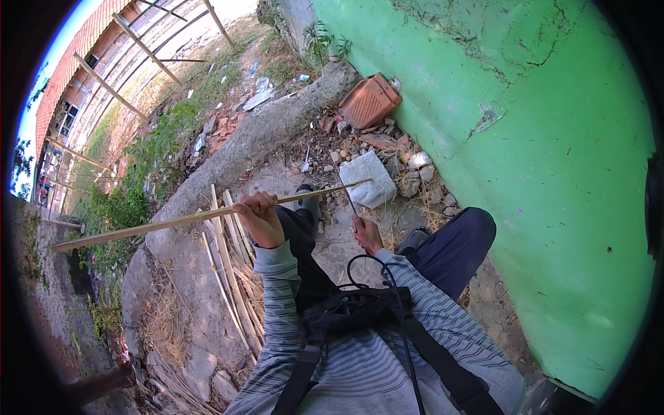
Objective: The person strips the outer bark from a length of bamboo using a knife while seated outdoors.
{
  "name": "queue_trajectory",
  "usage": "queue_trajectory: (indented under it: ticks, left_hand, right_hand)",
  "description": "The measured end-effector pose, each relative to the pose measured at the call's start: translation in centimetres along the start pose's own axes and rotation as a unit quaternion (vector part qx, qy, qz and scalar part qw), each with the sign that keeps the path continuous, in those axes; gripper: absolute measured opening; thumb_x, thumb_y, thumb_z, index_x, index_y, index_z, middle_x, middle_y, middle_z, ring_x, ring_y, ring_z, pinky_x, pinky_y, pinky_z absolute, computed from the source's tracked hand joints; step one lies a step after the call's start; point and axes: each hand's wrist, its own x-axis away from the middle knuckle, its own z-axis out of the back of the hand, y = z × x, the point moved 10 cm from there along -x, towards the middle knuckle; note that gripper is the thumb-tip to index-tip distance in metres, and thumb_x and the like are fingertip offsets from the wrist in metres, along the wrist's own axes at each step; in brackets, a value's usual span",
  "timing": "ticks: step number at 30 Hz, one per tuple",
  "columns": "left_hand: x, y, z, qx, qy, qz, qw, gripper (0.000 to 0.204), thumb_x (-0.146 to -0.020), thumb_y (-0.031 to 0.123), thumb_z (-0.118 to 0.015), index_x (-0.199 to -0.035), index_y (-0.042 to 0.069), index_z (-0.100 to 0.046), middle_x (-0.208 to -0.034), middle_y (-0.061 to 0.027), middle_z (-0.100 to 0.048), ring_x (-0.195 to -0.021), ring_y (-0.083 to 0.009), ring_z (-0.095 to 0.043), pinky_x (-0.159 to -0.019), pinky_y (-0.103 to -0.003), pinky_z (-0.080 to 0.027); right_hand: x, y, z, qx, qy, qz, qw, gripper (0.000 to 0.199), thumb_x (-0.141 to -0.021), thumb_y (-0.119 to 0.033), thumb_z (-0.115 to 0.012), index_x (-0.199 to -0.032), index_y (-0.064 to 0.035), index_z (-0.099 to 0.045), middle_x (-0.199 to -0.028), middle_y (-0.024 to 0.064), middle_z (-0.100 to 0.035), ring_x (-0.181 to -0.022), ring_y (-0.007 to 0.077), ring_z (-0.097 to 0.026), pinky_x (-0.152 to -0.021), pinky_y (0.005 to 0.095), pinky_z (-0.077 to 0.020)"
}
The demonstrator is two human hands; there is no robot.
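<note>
My left hand (260, 218) is closed around a long split bamboo strip (166, 223), which reaches from the far left across to the middle. The strip's thin right end overlaps a whitish block (377, 190) on the ground; I cannot tell whether it touches. Closed low at the block's near side, my right hand (367, 234) grips a slim dark blade (348, 194), likely a knife seen nearly edge-on. The blade points up and passes close to the strip. Its handle is mostly hidden in my fingers.
Several split bamboo strips (232, 270) lie on the ground left of my legs. A green wall (539, 207) runs along the right. Beyond the block are stones (410, 183), an orange-brown ridged container (371, 102) and a raised concrete edge (228, 159). A black cable (400, 304) hangs before my chest.
</note>
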Motion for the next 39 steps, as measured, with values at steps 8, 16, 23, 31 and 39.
queue_trajectory:
  ticks: [8,16,23,31,39]
  left_hand:
    - [0.0,-0.1,0.3,0.015,0.019,0.008,1.000,0.056,-0.099,0.062,-0.036,-0.073,0.014,-0.027,-0.063,0.0014,-0.021,-0.060,-0.0141,-0.024,-0.062,-0.032,-0.029]
    - [0.0,-0.3,0.1,-0.030,0.025,0.014,0.999,0.053,-0.099,0.061,-0.036,-0.074,0.015,-0.027,-0.064,0.0023,-0.019,-0.060,-0.0131,-0.022,-0.064,-0.032,-0.030]
    - [0.0,0.2,0.5,-0.036,0.026,-0.005,0.999,0.052,-0.100,0.058,-0.039,-0.073,0.015,-0.026,-0.063,0.0023,-0.019,-0.059,-0.0129,-0.021,-0.063,-0.031,-0.030]
    - [-0.2,-0.4,-0.6,-0.016,0.002,-0.013,1.000,0.049,-0.102,0.053,-0.037,-0.074,0.014,-0.028,-0.062,0.0018,-0.020,-0.057,-0.0124,-0.022,-0.058,-0.031,-0.027]
    - [-0.2,-0.1,-0.2,-0.021,0.005,-0.026,0.999,0.049,-0.103,0.052,-0.038,-0.073,0.014,-0.027,-0.061,0.0019,-0.020,-0.056,-0.0122,-0.022,-0.058,-0.031,-0.028]
  right_hand:
    - [3.7,-10.4,-3.5,0.210,-0.034,0.249,0.945,0.047,-0.086,-0.038,-0.072,-0.069,0.0013,-0.053,-0.053,0.0091,-0.046,-0.050,0.0170,-0.041,-0.051,0.0365,-0.0377]
    - [2.3,-8.2,-3.0,0.208,-0.003,0.225,0.952,0.034,-0.086,-0.028,-0.068,-0.076,0.0034,-0.060,-0.058,0.0139,-0.057,-0.053,0.0207,-0.055,-0.055,0.0369,-0.0436]
    - [2.5,-8.2,-3.4,0.211,-0.013,0.186,0.960,0.032,-0.084,-0.027,-0.067,-0.075,0.0034,-0.061,-0.062,0.0153,-0.059,-0.056,0.0222,-0.057,-0.058,0.0375,-0.0450]
    - [-1.9,-1.8,2.2,0.237,0.066,0.117,0.962,0.032,-0.079,-0.028,-0.069,-0.075,0.0033,-0.063,-0.065,0.0179,-0.063,-0.063,0.0309,-0.064,-0.061,0.0417,-0.0479]
    - [-0.9,-3.1,0.6,0.237,0.049,0.150,0.958,0.030,-0.078,-0.027,-0.068,-0.074,0.0027,-0.064,-0.068,0.0200,-0.064,-0.062,0.0317,-0.063,-0.061,0.0415,-0.0483]
